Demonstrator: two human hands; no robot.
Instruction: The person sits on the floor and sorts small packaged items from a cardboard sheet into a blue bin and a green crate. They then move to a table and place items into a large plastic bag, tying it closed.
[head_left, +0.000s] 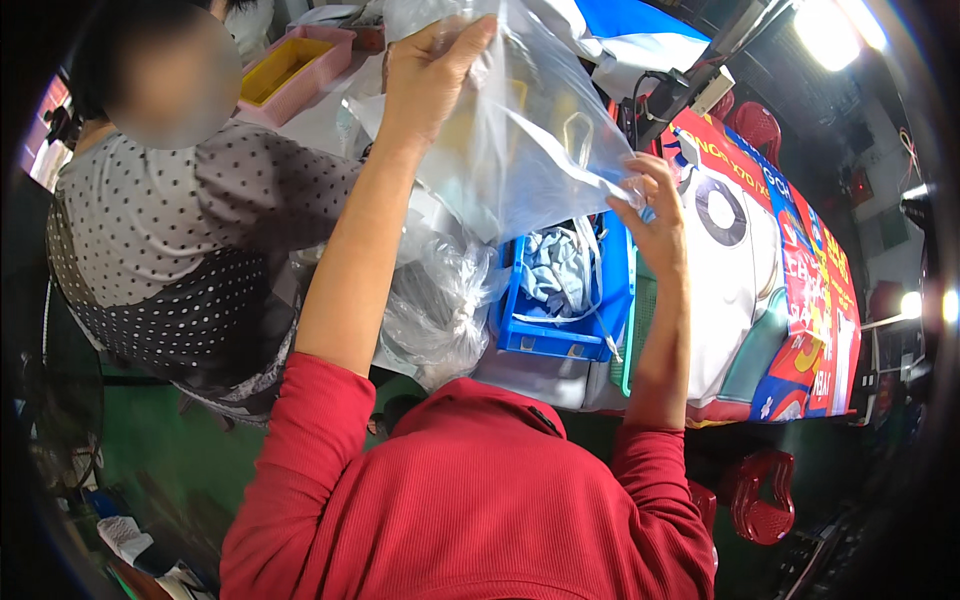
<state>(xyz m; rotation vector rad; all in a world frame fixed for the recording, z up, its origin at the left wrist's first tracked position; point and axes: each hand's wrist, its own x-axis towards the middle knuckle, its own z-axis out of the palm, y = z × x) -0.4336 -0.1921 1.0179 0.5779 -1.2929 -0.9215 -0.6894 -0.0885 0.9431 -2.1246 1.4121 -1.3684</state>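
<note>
Cluttered table (540,374), clear plastic bag (530,150), held between both hands (432,80) (655,208)

Over the blue crate (552,338), a plastic sheet (525,185) blocks the back — the front lies open.

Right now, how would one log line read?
left hand: holds clear bag | right hand: holds bag's edge | nearby: blue tray, cloth inside

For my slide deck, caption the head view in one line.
Left hand and right hand hold up clear plastic near a blue bin of crumpled pale-blue material.
</note>
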